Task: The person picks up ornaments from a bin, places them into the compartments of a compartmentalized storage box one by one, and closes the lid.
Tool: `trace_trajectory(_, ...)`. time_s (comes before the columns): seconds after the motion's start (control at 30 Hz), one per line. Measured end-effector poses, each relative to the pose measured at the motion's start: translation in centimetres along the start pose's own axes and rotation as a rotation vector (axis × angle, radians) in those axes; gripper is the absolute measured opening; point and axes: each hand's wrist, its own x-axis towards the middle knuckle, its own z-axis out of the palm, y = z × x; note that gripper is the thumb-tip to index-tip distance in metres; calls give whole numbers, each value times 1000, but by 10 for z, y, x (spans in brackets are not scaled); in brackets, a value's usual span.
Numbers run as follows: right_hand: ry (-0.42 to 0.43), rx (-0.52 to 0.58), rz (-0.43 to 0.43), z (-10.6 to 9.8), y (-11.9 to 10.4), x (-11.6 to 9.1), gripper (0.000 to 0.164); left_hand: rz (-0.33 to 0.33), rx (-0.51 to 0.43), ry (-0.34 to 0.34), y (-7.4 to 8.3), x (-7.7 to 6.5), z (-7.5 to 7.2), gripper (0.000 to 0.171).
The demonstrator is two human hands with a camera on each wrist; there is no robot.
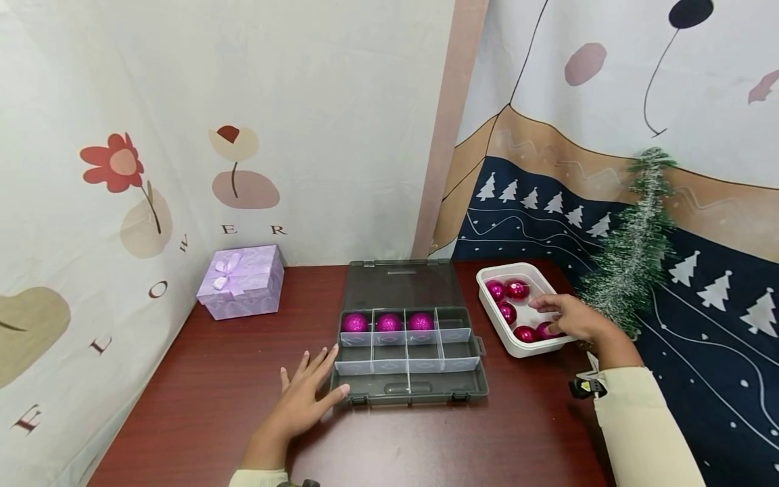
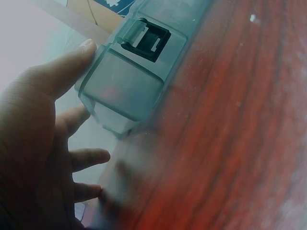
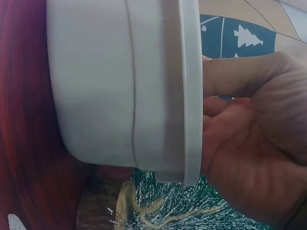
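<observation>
A dark translucent divider box [image 1: 377, 385] lies with its lid [image 1: 398, 287] folded back. Three glittery magenta baubles [image 1: 389, 323] sit in its back row, in the three compartments from the left. My left hand [image 1: 301, 399] is at the box's left side, fingers spread and thumb at the front left corner; the left wrist view shows the box's front latch [image 2: 151, 40]. My right hand [image 1: 578, 318] reaches over the rim of a white tub [image 3: 105, 86], above shiny pink baubles [image 1: 517, 289]. Its fingers are loosely bent, with no bauble visibly gripped; the tub wall hides the fingertips in the right wrist view.
A lilac gift box [image 1: 243, 284] with a bow stands at the back left of the reddish-brown table [image 1: 231, 379]. A small frosted artificial tree [image 1: 633, 243] rises behind the tub at right. Printed cloth [image 1: 341, 135] hangs behind the table.
</observation>
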Motion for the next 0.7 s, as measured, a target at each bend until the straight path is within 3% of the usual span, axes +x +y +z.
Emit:
trace_trajectory(0.23, -59, 5, -44, 0, 6, 2, 59, 1, 0, -1, 0, 1, 0, 84)
trace_trajectory(0.5, -63, -30, -3, 2, 2, 5, 60, 9, -4, 10, -1, 1, 1, 83)
trace_trajectory(0.7, -42, -43, -27, 1, 2, 3, 57, 19, -11, 14, -1, 0, 2, 83)
